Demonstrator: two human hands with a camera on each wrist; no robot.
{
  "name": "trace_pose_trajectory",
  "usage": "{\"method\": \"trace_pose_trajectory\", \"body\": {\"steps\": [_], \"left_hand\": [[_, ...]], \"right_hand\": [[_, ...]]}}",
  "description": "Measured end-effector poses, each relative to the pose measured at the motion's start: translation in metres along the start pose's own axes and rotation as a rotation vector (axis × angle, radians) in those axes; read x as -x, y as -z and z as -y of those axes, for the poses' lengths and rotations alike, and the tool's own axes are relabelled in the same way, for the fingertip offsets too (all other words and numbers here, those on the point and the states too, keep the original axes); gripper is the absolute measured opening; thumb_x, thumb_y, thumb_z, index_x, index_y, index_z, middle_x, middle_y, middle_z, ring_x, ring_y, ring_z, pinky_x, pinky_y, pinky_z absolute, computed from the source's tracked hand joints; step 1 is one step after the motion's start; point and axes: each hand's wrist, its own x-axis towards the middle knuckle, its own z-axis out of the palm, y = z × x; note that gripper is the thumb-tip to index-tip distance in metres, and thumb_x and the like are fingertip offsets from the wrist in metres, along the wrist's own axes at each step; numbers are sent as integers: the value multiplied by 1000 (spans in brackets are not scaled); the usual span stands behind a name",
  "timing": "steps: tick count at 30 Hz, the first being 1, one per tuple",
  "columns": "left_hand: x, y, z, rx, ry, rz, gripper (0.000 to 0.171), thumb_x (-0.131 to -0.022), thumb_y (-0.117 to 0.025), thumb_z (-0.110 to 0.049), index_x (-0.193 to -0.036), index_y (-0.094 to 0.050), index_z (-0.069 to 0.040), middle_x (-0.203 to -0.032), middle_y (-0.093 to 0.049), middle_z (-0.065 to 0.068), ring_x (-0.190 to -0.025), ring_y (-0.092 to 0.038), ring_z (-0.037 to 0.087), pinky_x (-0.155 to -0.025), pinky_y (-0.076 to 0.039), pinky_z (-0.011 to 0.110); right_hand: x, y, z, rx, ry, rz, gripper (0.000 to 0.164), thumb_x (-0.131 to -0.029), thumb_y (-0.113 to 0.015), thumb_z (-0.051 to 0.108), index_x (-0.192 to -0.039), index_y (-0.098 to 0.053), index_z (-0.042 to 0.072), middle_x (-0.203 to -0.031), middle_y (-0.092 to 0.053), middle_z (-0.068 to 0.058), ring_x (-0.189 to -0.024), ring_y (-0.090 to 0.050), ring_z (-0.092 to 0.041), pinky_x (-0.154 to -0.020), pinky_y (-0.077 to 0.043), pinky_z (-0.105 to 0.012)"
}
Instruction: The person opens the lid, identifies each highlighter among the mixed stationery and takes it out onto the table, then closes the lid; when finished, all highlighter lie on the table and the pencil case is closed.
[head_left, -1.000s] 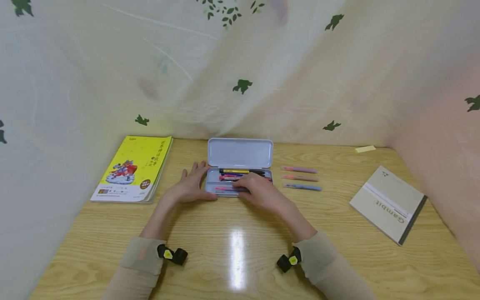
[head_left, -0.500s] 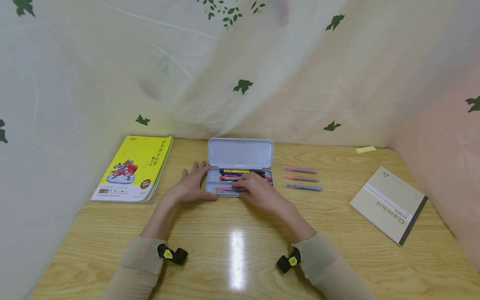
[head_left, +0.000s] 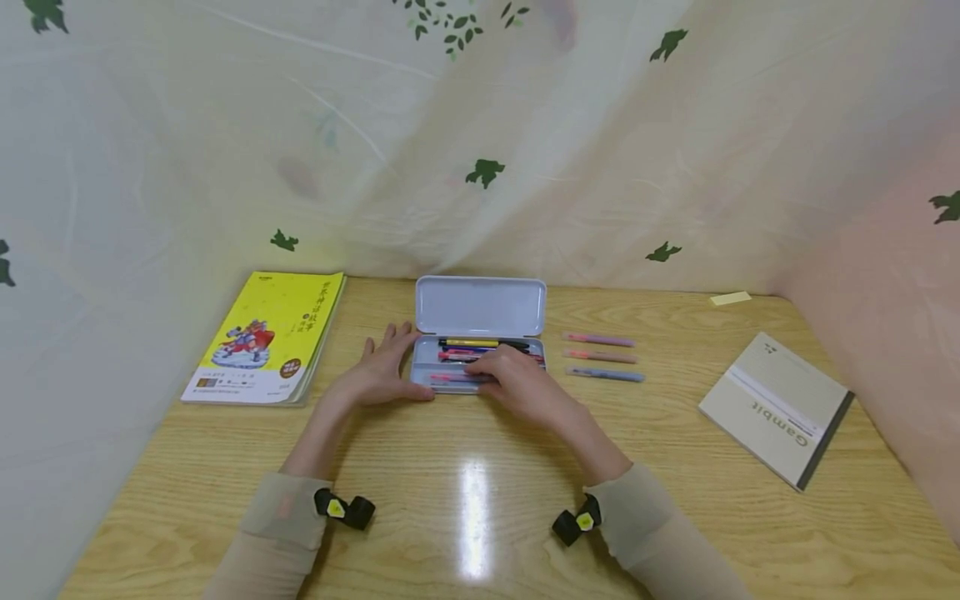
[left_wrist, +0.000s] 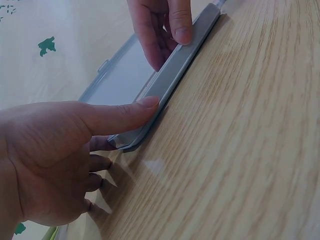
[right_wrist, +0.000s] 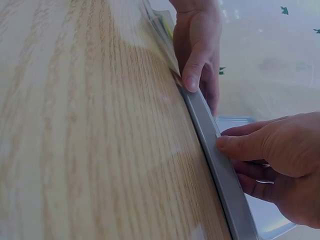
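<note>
A light blue-grey pencil case [head_left: 481, 307] lies at the middle of the table with its lid up. Several pens [head_left: 472, 343], one yellow and black, fill its rear compartment. My left hand [head_left: 378, 373] steadies the case's left end, thumb against the front wall and fingers spread beside the corner. In the front compartment, my right hand [head_left: 517, 383] pinches a slim pen with a pink part [head_left: 448, 378]; its right end is hidden under the fingers. The right wrist view has the right thumb [right_wrist: 232, 145] at the front rim, while the pen itself is hidden there.
Right of the case lie a purple pen [head_left: 600, 340], an orange-tipped pen [head_left: 603, 357] and a blue pen [head_left: 606, 375]. A yellow book [head_left: 277, 325] rests at left, a grey notebook [head_left: 776, 408] at right. A pale strip [head_left: 731, 298] lies near the back curtain [head_left: 570, 208].
</note>
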Motion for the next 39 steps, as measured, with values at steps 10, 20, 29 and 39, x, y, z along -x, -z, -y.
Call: {"method": "trace_pose_trajectory", "body": {"steps": [10, 20, 29, 39], "left_hand": [[0, -1, 1, 1, -2, 0, 104, -85, -82, -44, -163, -24, -6, -173, -3, 24, -160, 10, 45, -127, 11, 66], [-1, -1, 2, 2, -6, 1, 103, -85, -82, -43, -163, -24, -7, -173, -3, 25, -160, 10, 46, -127, 11, 66], [0, -1, 2, 8, -18, -4, 103, -85, -82, -43, -162, -24, -6, -173, -3, 25, -160, 10, 46, -126, 11, 67], [1, 0, 1, 6, -15, -1, 102, -85, -82, -42, -162, -25, -6, -172, -3, 26, -160, 9, 46, -126, 10, 68]], "right_hand": [[1, -1, 1, 8, -4, -4, 25, -97, -70, 9, -121, -76, 10, -123, -75, -7, -115, -65, -24, -103, -53, -42], [1, -2, 1, 15, -10, -15, 24, -96, -71, 10, -120, -77, 10, -118, -75, -6, -110, -64, -24, -99, -53, -41], [3, -2, 1, 11, -22, 2, 21, -99, -68, 11, -116, -78, 15, -113, -74, -2, -107, -64, -19, -98, -55, -39], [3, -2, -1, -13, -9, -6, 20, -99, -67, 12, -116, -78, 15, -115, -75, -2, -109, -66, -20, -99, -55, -40]]}}
